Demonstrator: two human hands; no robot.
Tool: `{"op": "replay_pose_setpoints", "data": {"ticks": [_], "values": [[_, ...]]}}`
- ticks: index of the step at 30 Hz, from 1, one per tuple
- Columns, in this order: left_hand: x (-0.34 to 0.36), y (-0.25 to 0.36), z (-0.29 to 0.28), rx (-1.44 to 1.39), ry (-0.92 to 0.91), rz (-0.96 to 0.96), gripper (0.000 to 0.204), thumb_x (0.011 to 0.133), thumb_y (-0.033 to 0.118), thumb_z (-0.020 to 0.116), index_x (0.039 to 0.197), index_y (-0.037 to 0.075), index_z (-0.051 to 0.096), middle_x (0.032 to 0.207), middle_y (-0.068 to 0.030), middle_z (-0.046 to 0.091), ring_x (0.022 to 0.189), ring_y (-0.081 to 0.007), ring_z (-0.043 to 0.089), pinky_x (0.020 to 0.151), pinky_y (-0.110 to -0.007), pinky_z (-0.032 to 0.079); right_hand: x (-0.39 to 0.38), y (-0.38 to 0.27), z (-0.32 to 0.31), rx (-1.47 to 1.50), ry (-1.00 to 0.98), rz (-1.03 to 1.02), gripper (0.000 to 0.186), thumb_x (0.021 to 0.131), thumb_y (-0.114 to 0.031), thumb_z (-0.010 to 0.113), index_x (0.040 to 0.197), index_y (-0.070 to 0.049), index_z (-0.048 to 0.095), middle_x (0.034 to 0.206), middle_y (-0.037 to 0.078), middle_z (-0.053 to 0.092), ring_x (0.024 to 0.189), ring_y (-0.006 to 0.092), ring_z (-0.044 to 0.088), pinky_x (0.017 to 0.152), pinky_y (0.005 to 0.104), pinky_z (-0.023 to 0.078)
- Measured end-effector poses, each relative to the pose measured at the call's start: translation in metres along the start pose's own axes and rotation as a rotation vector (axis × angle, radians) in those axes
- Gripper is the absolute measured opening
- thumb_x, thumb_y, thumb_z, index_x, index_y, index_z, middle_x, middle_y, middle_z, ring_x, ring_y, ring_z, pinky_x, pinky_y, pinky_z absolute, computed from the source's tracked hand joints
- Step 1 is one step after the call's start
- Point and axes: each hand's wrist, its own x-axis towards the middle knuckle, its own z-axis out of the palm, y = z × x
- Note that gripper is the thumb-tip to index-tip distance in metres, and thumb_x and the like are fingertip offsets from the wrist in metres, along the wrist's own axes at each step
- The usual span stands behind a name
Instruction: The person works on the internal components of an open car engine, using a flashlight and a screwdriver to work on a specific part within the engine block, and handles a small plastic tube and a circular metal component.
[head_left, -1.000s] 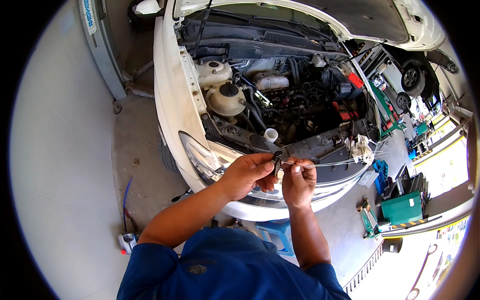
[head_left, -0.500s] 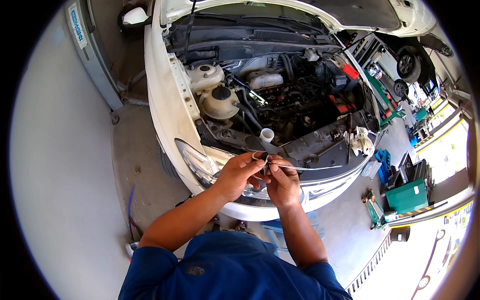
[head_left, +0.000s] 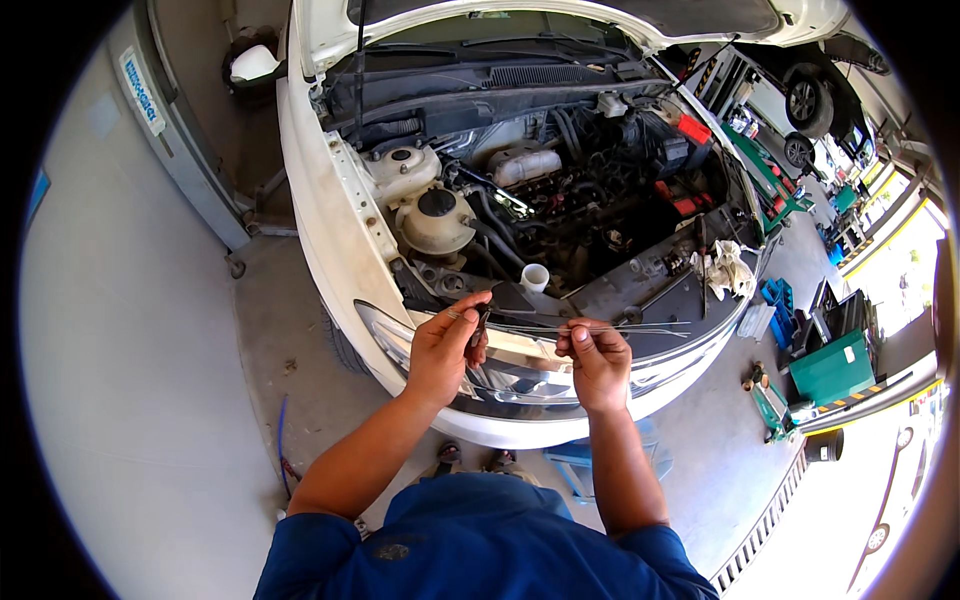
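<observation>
Above the front edge of a white car (head_left: 315,210) with its bonnet raised, both my hands are closed on a set of thin wires (head_left: 652,327). My left hand (head_left: 437,345) grips a small black part (head_left: 480,320) at one end of them; its exact kind is too small to make out. With thumb and fingertips, my right hand (head_left: 601,366) pinches the wires farther along. They run taut between the hands, and their loose ends stick out to the right.
A white cup (head_left: 535,277) stands on the front panel beyond my hands. Left of the engine (head_left: 525,165) is a cream coolant tank (head_left: 435,220). A crumpled white rag (head_left: 727,268) lies at the right front, and a blue stool (head_left: 570,468) stands below the bumper.
My hands have drawn apart, the left moving left and the right moving right. More of the wires now shows stretched between them.
</observation>
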Motion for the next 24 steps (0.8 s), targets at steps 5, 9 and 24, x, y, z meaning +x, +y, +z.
{"op": "replay_pose_setpoints", "data": {"ticks": [5,9,24], "values": [[0.004,-0.005,0.005,0.033,-0.045,-0.035,0.037,0.1,0.024,0.053,0.129,0.001,0.056,0.076,-0.0037,0.06,0.059,-0.0089,0.053,0.054,-0.022,0.041,-0.004,0.031,0.017,0.353,0.076,0.183,0.014,0.096,-0.009,0.059,0.106,0.0,0.063,0.094,0.011,0.068,0.078,0.0171,0.065,0.071,0.0304,0.056],[0.012,-0.01,0.003,0.094,-0.048,-0.08,0.038,0.1,0.028,0.055,0.13,0.006,0.058,0.076,-0.001,0.059,0.061,-0.0067,0.053,0.054,-0.021,0.041,-0.005,0.038,0.032,0.226,-0.001,0.166,0.017,0.097,-0.011,0.057,0.109,0.001,0.062,0.1,0.011,0.068,0.083,0.0158,0.065,0.074,0.0294,0.056],[0.043,-0.041,-0.002,0.858,0.004,0.098,0.024,0.095,0.02,0.056,0.11,0.004,0.068,0.07,-0.0134,0.062,0.059,-0.023,0.061,0.058,-0.034,0.049,0.02,-0.019,0.028,-0.91,-0.173,-0.325,0.031,0.088,-0.007,0.067,0.118,0.0,0.064,0.089,0.014,0.071,0.075,0.0219,0.069,0.068,0.0307,0.053]]}}
